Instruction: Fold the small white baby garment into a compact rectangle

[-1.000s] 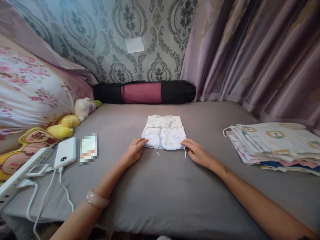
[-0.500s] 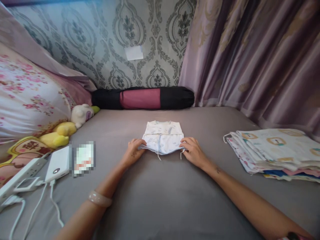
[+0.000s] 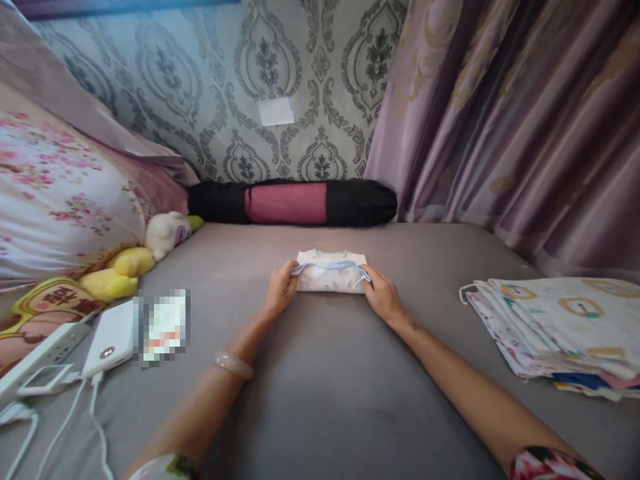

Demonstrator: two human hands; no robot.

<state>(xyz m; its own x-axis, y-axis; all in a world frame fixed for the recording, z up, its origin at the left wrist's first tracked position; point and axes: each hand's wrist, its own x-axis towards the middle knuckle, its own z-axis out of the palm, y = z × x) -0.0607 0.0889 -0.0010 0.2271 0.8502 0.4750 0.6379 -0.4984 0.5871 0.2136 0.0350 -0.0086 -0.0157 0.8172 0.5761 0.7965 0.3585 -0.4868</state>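
Note:
A small white baby shirt with a pale print and blue edging lies on the grey bed sheet, its lower part folded up toward the neckline. My left hand pinches the blue-edged hem at its left corner. At the right corner my right hand grips the same hem, with a thin white tie hanging near the fingers. Both hands are closed on the cloth, and some fingertips are hidden behind it. The neckline lies flat on the far side, beyond the raised hem.
A stack of folded printed clothes sits at the right. On the left are a power strip, a white power bank with cables, and plush toys. A black and pink roll bag lies along the wall.
Both hands have carried the shirt's hem up and away from me, folding the lower part over toward the neckline. The view has shifted slightly.

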